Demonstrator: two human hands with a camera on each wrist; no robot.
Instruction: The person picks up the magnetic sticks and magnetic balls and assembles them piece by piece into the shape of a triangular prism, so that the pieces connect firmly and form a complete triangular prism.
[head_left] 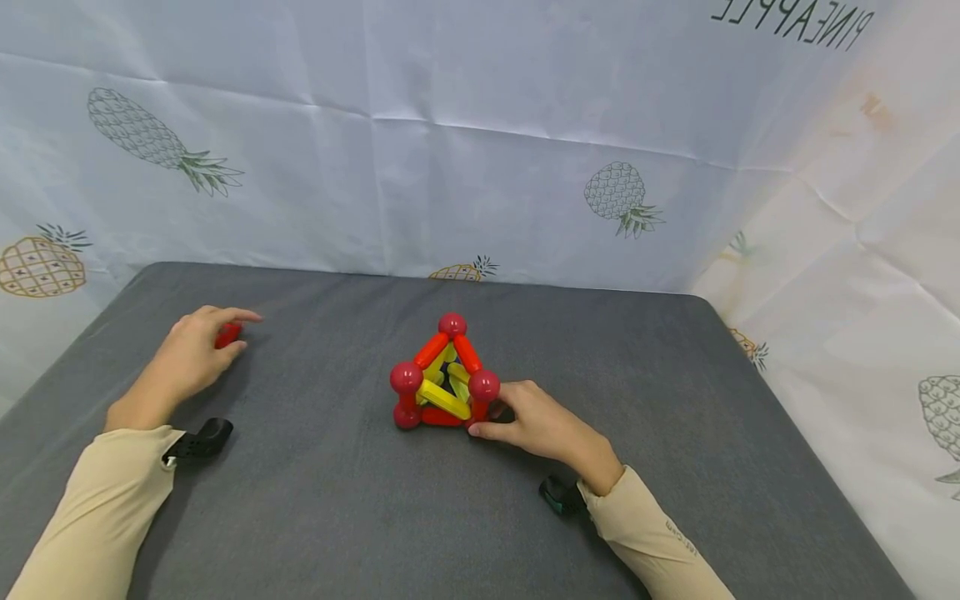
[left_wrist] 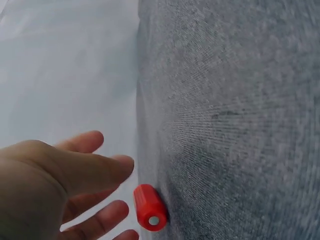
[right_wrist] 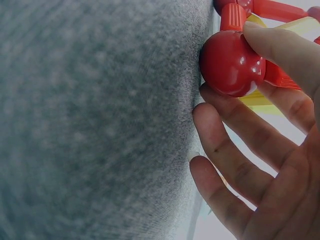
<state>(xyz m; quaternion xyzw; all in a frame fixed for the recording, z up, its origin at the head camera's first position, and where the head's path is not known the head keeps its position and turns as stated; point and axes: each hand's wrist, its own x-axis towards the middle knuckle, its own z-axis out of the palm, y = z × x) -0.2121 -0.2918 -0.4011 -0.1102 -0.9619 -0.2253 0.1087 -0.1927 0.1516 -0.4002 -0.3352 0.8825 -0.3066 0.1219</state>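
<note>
On the grey table stands a magnetic ball-and-rod structure (head_left: 444, 400), with red balls at its corners and red and yellow rods between them. My right hand (head_left: 543, 421) holds its lower right corner, thumb and fingers about a red ball (right_wrist: 227, 65) in the right wrist view. Toward the table's left side, my left hand (head_left: 187, 352) hovers around a loose red magnetic rod (head_left: 228, 335), thumb and fingers spread apart. That red rod (left_wrist: 150, 207) lies on the cloth in the left wrist view, a metal tip facing the camera, just beyond the fingers.
Grey cloth covers the table (head_left: 360, 517). Behind it and at the right hangs a white curtain (head_left: 480, 192) printed with pineapples. A black wrist camera (head_left: 202, 439) sits on the left wrist, another black camera (head_left: 561, 495) on the right.
</note>
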